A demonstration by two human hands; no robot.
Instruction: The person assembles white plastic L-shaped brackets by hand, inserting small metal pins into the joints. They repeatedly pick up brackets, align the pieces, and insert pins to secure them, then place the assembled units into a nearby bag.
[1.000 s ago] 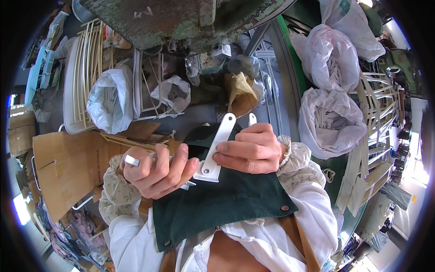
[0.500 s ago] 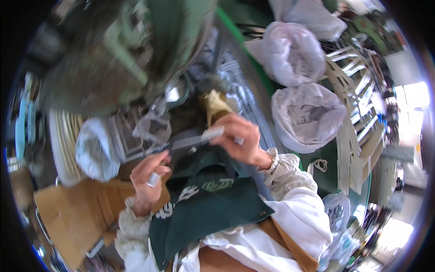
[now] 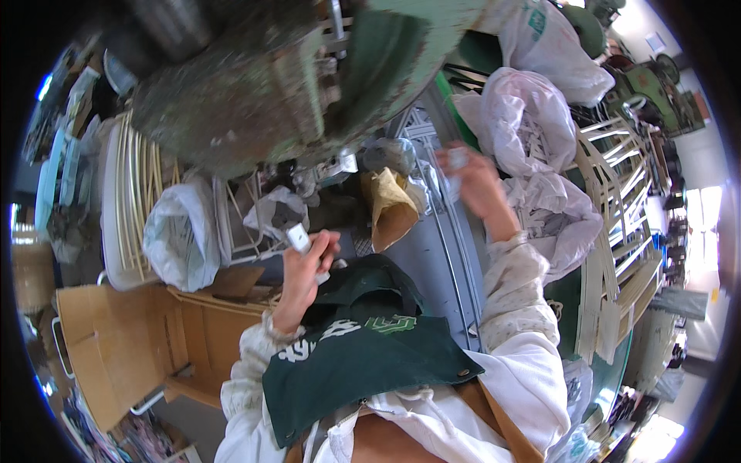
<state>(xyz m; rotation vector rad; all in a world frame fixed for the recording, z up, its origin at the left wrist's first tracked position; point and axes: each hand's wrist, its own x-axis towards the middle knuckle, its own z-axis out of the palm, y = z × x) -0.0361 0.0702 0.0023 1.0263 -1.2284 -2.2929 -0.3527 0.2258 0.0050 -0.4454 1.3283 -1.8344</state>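
Observation:
My left hand (image 3: 302,274) is at centre left, above the dark green apron (image 3: 370,366), its fingers curled around a small white block-like piece (image 3: 298,238). Another pale patch shows by its thumb; I cannot make out whether it is a wrap. Reaching forward on the right, my right hand (image 3: 477,185) is smeared by motion beside the white plastic sacks. White patches show at its fingers, but whether they are held pieces or wraps is unclear. Between the hands, a yellowish paper funnel-like wrap (image 3: 395,208) sits under the machine.
A large worn green machine (image 3: 255,100) overhangs the far side. White sacks of small pale parts (image 3: 532,116) stand at right, near cream slatted frames (image 3: 617,231). At left are a white sack (image 3: 181,239), a tub of pale rods (image 3: 123,208) and an open cardboard box (image 3: 116,347).
My right hand has moved away from the centre, forward and right, toward the sacks. My left hand has moved up and right, and a small white piece now shows at its fingers. The view has shifted.

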